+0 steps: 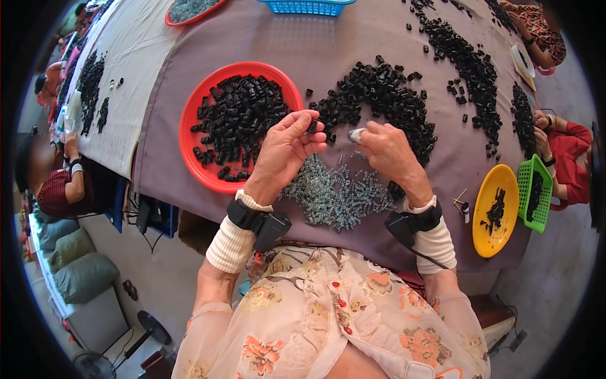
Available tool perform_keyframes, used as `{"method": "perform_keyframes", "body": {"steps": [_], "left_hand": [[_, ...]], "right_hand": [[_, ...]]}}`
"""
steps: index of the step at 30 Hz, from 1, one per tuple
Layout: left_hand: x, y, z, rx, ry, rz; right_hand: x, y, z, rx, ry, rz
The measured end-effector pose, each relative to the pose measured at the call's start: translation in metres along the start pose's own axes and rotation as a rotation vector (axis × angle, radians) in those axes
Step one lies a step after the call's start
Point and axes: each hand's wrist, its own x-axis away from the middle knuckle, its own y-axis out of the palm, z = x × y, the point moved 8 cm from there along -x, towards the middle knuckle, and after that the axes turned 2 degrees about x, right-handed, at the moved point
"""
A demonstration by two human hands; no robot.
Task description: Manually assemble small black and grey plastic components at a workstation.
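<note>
My left hand (287,148) pinches a small black plastic piece (312,127) between thumb and forefinger, above the cloth beside the red tray's right edge. My right hand (390,155) is closed, its fingertips pointing toward the left hand; a whitish covering shows at one fingertip, and whatever the fingers hold is hidden. Below both hands spreads a heap of small metal springs (338,196). A round red tray (187,142) full of the same black pieces stands to the left. Beyond the hands, more black pieces (382,91) lie in a curved pile.
At the right are a yellow plate (485,237) and a green basket (525,202), both with black pieces. A blue basket (307,7) and a red dish (173,19) of springs stand at the far edge. Long rows of black pieces (470,69) lie rightward. Other people sit at both sides.
</note>
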Motion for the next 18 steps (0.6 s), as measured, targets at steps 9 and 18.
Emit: {"method": "perform_keyframes", "body": {"steps": [9,18], "left_hand": [[0.006,0.000,-0.003,-0.140,-0.018,0.054],[0.007,0.008,-0.008,-0.243,-0.024,0.017]], "right_hand": [[0.006,0.010,-0.010,0.038,-0.135,-0.028],[0.009,0.017,-0.026,0.172,-0.229,-0.049]]}}
